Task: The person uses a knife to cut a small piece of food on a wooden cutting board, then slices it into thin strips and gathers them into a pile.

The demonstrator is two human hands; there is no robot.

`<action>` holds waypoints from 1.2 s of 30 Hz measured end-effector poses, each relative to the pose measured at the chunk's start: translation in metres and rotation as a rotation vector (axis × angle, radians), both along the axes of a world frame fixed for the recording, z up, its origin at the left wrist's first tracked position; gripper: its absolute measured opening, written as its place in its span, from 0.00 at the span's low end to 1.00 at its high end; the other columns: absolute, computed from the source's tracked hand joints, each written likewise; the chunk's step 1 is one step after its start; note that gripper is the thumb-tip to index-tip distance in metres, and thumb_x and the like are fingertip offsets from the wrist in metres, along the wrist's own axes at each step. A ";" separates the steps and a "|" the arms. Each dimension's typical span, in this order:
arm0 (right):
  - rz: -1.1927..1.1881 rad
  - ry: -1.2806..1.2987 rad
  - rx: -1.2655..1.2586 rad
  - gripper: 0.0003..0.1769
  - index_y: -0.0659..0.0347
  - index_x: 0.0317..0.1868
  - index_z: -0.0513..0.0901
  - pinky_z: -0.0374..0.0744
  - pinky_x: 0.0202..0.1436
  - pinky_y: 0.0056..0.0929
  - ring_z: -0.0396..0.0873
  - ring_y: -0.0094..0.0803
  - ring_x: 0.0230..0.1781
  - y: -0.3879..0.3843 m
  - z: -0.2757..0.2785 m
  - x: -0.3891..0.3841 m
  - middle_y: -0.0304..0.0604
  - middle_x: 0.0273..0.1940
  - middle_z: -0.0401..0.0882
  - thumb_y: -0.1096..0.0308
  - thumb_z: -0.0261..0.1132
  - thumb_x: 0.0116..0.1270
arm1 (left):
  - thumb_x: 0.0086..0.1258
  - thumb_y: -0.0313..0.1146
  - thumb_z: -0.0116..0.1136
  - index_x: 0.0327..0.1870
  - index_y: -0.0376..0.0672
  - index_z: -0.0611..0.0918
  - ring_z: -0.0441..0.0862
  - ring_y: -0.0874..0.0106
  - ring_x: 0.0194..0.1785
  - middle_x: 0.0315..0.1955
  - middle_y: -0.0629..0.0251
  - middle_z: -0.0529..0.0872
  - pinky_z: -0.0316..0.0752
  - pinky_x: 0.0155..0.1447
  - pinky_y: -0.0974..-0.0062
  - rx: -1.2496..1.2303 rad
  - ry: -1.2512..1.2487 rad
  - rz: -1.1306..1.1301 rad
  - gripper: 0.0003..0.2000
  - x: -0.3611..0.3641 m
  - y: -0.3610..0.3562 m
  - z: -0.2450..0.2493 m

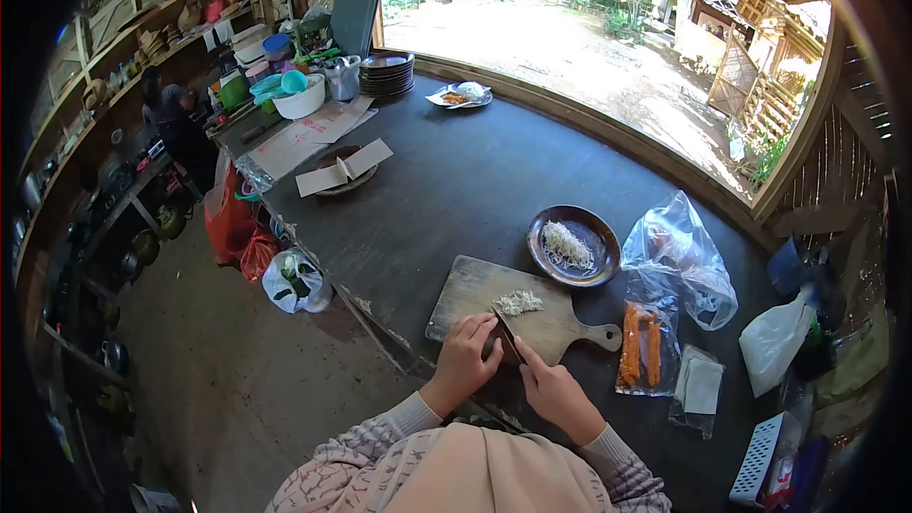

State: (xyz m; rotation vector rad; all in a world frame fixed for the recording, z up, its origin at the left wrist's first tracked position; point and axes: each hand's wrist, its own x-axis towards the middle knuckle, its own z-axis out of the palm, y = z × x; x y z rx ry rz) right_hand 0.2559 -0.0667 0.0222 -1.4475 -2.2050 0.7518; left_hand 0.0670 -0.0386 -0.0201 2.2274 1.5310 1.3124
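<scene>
My right hand (562,403) is closed round the handle of a knife (506,330), its dark blade pointing away over the cutting board (465,299). Beside the blade, my left hand (462,361) rests at the board's near edge with curled fingers; whatever they grip is hidden. A small heap of chopped pale shreds (519,302) lies on the wooden board just beyond the blade tip. Behind the board, a brown plate (612,261) holds a larger mound of similar whitish shreds (567,243).
Right of the board lie a clear plastic bag (676,256), a packet of orange sticks (640,350) and a small white packet (700,384). Farther back stand a dish with pale card pieces (344,171), stacked plates (388,76) and a plate of food (460,96).
</scene>
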 end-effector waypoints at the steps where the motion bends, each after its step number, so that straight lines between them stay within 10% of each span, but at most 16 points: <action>1: -0.008 0.001 0.006 0.29 0.46 0.74 0.66 0.80 0.31 0.56 0.82 0.59 0.23 0.000 0.000 -0.002 0.59 0.21 0.79 0.64 0.56 0.73 | 0.63 0.32 0.63 0.52 0.33 0.81 0.78 0.55 0.58 0.52 0.53 0.82 0.73 0.63 0.59 0.001 0.007 0.001 0.18 -0.001 0.001 0.000; 36: -0.020 -0.066 0.072 0.29 0.44 0.74 0.68 0.80 0.26 0.52 0.81 0.54 0.19 -0.009 0.007 -0.005 0.54 0.18 0.78 0.64 0.57 0.72 | 0.63 0.32 0.62 0.50 0.31 0.82 0.79 0.55 0.57 0.52 0.52 0.83 0.74 0.62 0.59 0.001 -0.001 0.013 0.17 0.000 -0.001 0.001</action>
